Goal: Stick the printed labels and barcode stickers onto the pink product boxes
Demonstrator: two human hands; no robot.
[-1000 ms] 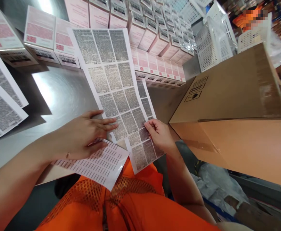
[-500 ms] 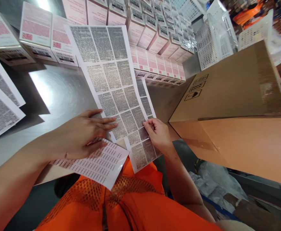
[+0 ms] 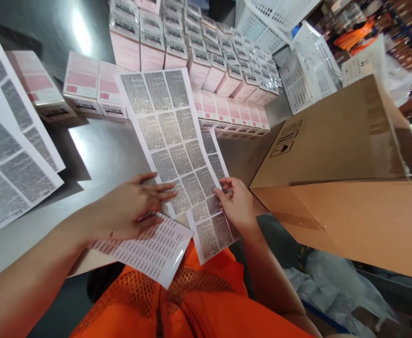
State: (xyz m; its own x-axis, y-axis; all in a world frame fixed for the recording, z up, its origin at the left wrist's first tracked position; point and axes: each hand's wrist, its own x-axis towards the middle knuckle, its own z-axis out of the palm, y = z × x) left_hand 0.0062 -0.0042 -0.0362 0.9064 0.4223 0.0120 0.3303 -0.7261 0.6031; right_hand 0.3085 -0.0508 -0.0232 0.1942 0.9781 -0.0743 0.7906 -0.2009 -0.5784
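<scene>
A long sheet of labels [image 3: 170, 122], printed with grey text blocks in a grid, lies in front of me and reaches toward the pink boxes. My left hand [image 3: 130, 211] rests across its left edge with the fingers stretched out and apart. Under that hand's thumb side is a smaller sheet with rows of short dark lines [image 3: 152, 256]. At the long sheet's right edge, my right hand [image 3: 240, 206] is closed in a pinch on the paper. Another label sheet [image 3: 218, 157] shows partly from beneath; how the sheets overlap under the fingers is hidden.
Pink-and-white boxes [image 3: 82, 82] stand on the metal table [image 3: 110, 145], with rows of wrapped ones behind. More label sheets [image 3: 19, 183] are at the left. An open cardboard carton [image 3: 336, 136] stands close on the right. White plastic baskets [image 3: 302, 70] sit farther back.
The camera view has shifted, so table, boxes and left-hand sheets appear lower and farther right. Both hands keep nearly the same place on the sheet.
</scene>
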